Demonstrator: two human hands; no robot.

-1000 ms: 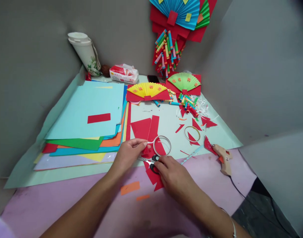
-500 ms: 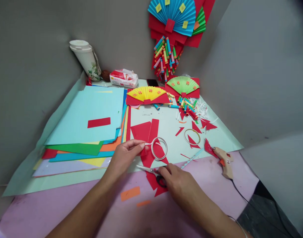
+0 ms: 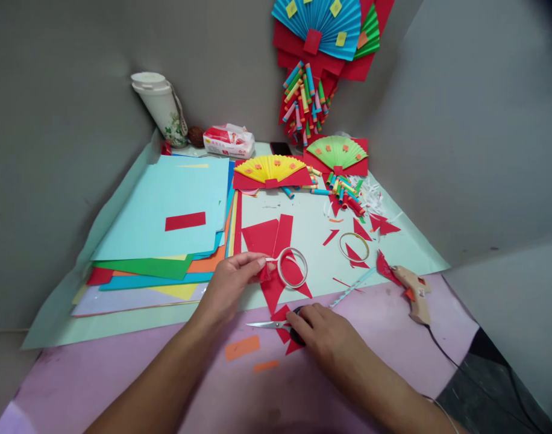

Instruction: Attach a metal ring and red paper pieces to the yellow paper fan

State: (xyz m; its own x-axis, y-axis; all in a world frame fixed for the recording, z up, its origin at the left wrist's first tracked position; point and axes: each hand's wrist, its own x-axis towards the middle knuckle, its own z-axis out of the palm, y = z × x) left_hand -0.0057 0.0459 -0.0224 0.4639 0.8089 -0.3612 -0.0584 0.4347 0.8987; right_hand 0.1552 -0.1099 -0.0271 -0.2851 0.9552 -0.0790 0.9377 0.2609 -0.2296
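My left hand (image 3: 233,283) pinches the loose end of a thin roll of double-sided tape (image 3: 293,267) together with a small red paper piece, just above red paper cut-outs (image 3: 276,238). My right hand (image 3: 323,334) rests on the black handles of a pair of scissors (image 3: 269,325) lying on the pink table surface, blades pointing left, over a red scrap. Its fingers curl around the handles.
A stack of coloured paper sheets (image 3: 163,229) lies to the left with a red strip on top. Yellow (image 3: 270,170) and green (image 3: 337,154) paper fans sit at the back, a second tape ring (image 3: 354,246) and a glue gun (image 3: 414,292) to the right. A white bottle (image 3: 161,108) and tissue pack stand at the rear.
My right hand slid the scissors toward me, away from the tape roll, and laid them flat on the pink surface. The left hand kept its pinch on the tape.
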